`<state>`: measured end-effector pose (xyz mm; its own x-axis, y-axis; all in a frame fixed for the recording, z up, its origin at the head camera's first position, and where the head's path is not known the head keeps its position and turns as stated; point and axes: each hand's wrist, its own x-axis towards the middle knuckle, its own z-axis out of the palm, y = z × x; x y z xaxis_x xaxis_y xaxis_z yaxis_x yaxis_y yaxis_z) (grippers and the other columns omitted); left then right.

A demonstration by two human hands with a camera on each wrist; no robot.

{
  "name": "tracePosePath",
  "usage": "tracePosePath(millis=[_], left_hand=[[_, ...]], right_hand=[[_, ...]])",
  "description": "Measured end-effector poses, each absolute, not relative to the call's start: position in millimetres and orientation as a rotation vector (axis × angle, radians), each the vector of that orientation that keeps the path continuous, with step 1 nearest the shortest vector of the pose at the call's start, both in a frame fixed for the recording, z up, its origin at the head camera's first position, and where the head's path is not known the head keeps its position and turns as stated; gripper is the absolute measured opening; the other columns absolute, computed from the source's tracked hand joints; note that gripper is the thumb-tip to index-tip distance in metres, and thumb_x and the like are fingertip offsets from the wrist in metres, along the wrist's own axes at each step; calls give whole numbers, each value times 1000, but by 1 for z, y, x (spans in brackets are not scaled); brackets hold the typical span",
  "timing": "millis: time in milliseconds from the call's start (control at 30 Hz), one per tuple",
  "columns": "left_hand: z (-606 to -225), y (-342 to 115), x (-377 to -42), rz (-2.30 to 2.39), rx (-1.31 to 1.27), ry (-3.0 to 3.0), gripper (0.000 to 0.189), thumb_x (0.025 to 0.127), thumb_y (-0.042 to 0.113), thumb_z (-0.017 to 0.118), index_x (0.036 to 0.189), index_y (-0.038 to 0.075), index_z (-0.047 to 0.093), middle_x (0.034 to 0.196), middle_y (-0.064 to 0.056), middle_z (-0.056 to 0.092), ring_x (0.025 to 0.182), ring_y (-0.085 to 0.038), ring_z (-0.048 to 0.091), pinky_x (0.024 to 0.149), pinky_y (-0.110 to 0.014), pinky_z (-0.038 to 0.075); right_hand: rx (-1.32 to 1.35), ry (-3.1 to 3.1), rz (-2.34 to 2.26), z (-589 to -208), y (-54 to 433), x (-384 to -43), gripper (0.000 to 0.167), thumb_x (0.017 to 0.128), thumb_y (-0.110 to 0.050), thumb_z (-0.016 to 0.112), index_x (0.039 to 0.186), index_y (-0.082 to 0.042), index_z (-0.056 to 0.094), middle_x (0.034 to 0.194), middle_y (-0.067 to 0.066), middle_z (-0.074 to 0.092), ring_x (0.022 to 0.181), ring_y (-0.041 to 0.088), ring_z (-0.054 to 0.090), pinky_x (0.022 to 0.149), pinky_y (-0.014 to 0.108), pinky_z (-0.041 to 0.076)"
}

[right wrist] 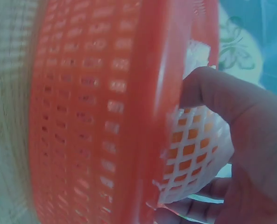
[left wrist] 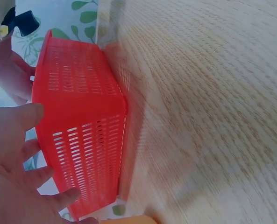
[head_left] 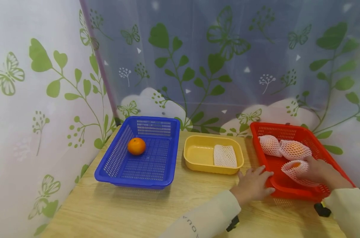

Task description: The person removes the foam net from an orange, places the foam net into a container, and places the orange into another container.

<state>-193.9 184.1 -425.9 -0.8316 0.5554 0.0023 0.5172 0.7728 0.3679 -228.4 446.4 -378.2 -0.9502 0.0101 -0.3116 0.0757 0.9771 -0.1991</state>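
In the head view my right hand (head_left: 320, 170) reaches into the red basket (head_left: 293, 193) at the right. It grips an orange in a white foam net (head_left: 297, 170); through the mesh, orange peel (right wrist: 188, 149) shows in the right wrist view. Two more net-wrapped oranges (head_left: 295, 150) lie behind it in the basket. My left hand (head_left: 253, 184), fingers spread, is at the basket's near left corner. From the left wrist, its fingers (left wrist: 38, 177) appear right along the red rim, holding nothing.
A yellow tray (head_left: 198, 162) with an empty white foam net (head_left: 225, 156) stands in the middle of the wooden table (head_left: 198, 195). Left of it, a blue basket (head_left: 135, 182) holds one bare orange (head_left: 136, 146). Patterned curtains (head_left: 180, 66) hang behind and at the left.
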Motion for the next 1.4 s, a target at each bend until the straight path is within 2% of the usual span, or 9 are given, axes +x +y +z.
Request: tracePosePath(millis=[200,367,633,733,867,1033,1133,1267,1400], left_hand=[[-426,182,-197,596,877,2810,55,92,52,58,143,46,39,154,20,27,133,-16,38,105,-53,36],[-427,182,-199,582,884,2789,53,94,52,55,144,46,38,154,20,27,135,-15,37,102,-47,41],[-427,178,-201,655,916,2759,48,100,58,32,145,43,40,155,16,30,139,-18,35,105,-50,38],[-426,176,-202,719,914,2705,51,100,60,24,145,42,41,155,16,29,141,-16,31,109,-48,33],[-425,173,-204,803,928,2646,56,101,59,17,146,38,42,155,15,28,142,-10,27,114,-40,28],[-423,167,-208,1041,978,2603,58,102,56,19,153,29,30,156,9,30,142,-8,28,114,-31,29],[-420,161,-210,1171,1023,2603,60,103,54,25,156,26,21,157,6,30,142,-9,28,113,-29,29],[-417,152,-211,1288,1049,2601,62,102,52,33,156,26,17,157,6,28,142,-11,29,112,-31,31],[-414,138,-213,1339,1065,2599,64,100,51,41,156,32,16,157,7,29,142,-14,30,111,-38,34]], right_hand=[[27,2891,-411,-377,438,-217,100,76,-49,76,133,16,28,124,48,37,104,59,40,81,70,43],[-51,2995,-475,-378,432,-208,96,77,-44,77,133,18,29,122,47,41,102,57,45,81,70,43],[-197,3089,-585,-369,414,-194,90,79,-37,78,138,13,31,125,41,43,104,53,47,82,71,43],[-237,3118,-623,-364,408,-189,88,78,-36,78,137,11,32,120,35,48,97,45,52,79,66,47],[-286,3154,-690,-358,398,-182,86,78,-34,79,138,8,34,114,26,52,89,34,54,68,47,53],[-366,3182,-778,-353,384,-173,83,78,-32,80,140,3,36,117,22,51,90,31,53,65,35,50],[-426,3193,-816,-352,376,-171,81,77,-30,81,140,0,39,119,18,52,92,20,51,66,30,50],[-503,3208,-866,-351,366,-169,79,76,-27,82,139,-3,42,120,15,53,90,-1,44,67,23,49],[-531,3180,-922,-348,356,-164,79,78,-25,82,141,-4,41,122,15,54,90,-8,43,68,21,49]])
